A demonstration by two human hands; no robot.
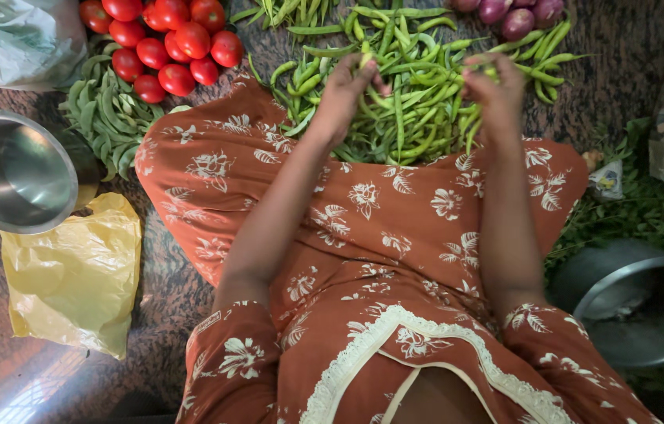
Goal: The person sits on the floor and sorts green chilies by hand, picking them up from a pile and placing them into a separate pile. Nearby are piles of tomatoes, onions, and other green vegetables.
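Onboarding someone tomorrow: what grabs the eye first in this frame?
The heap of long green chillies at top centre, with the left hand and right hand both picking in it. Next, the cluster of round red tomatoes at top left, then the shiny steel bowl at the left edge.

A home kitchen floor, as I read it from the head camera: polished speckled granite floor (167, 290) bears loose produce, namely tomatoes (163, 39), green chillies (402, 86) and onions (516, 16), with two steel bowls (10, 169) and a yellow plastic bag (73, 275) beside a seated person's patterned dress (379, 235).
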